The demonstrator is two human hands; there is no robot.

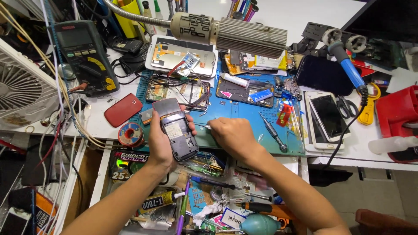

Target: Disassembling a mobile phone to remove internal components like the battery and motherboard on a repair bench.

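Note:
My left hand (160, 143) grips a small dark phone (177, 132) with its back cover off, held tilted above the front edge of the blue work mat (244, 113). My right hand (233, 135) rests on the mat just right of the phone, fingers pinched on a thin white-tipped tool (205, 126) that points toward the phone. A small screwdriver (274, 132) lies on the mat to the right of that hand.
Opened phones and parts (183, 89) crowd the mat's far side. A multimeter (87, 56) and red phone cover (123, 109) lie left, a solder spool (129, 135) near my left wrist. White phones (324, 119), scissors and a blue-handled soldering iron (350, 69) sit right. An open drawer (209, 200) holds tools below.

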